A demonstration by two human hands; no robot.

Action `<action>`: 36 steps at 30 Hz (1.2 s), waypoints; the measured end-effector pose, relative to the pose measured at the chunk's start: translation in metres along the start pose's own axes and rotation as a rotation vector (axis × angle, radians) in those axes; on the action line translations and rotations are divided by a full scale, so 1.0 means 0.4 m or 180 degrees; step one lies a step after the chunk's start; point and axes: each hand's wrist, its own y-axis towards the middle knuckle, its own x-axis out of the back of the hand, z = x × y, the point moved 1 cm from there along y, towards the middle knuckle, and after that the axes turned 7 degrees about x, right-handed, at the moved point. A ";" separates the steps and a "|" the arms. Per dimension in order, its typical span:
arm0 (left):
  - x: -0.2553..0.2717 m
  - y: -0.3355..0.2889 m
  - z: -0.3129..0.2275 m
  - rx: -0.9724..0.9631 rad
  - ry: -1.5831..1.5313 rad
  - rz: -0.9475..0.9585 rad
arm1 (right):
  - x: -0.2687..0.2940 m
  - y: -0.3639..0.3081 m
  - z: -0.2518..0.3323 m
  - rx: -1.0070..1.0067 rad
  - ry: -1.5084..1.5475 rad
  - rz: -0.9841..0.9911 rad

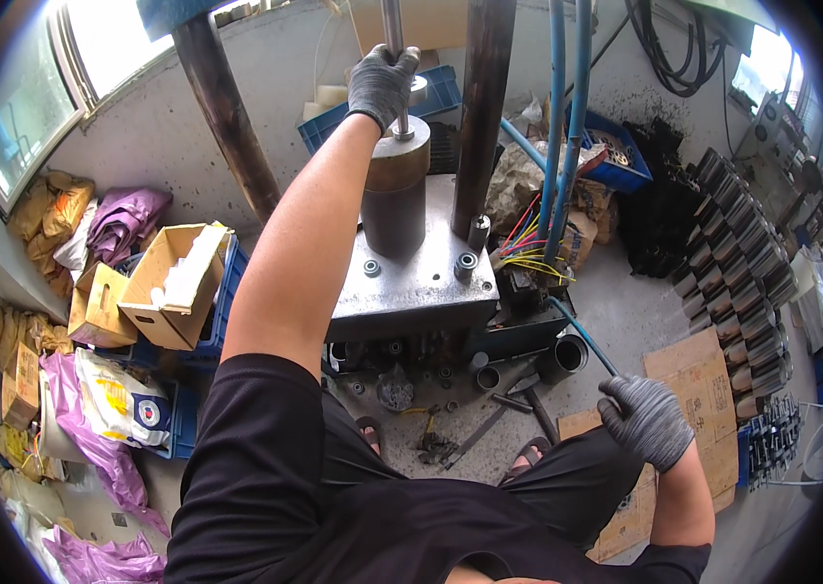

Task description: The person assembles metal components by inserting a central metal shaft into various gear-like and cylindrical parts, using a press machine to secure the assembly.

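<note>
My left hand [382, 83], in a grey glove, is raised and closed around a thin upright metal rod [392, 24]. The rod rises from a dark steel cylinder [395, 200] standing on the grey plate [421, 282] of a press machine. My right hand [647, 420], also gloved, sits low by my right knee. Its fingers are curled around the end of a thin blue hose [582, 336] that runs down from the machine. Two thick dark columns [484, 97] flank the cylinder.
Open cardboard boxes [168, 282] and plastic bags lie at the left. Rows of dark metal cylinders [742, 263] line the right. Flat cardboard [698, 375] lies by my right knee. Blue crates [616, 156] stand behind the machine. Loose metal parts [489, 389] lie on the floor near my sandalled feet.
</note>
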 end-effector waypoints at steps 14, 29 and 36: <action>-0.009 -0.021 -0.020 0.0092 -0.0449 0.0175 | 0.222 0.440 -0.164 0.0379 -0.0545 -0.2471; 0.078 -0.673 0.098 0.1254 -0.2809 0.1278 | 0.211 0.400 -0.160 0.0094 -0.0217 -0.2051; -0.016 -0.933 0.278 0.4522 -0.3543 0.1535 | 0.165 0.231 -0.064 0.0607 -0.0331 -0.1735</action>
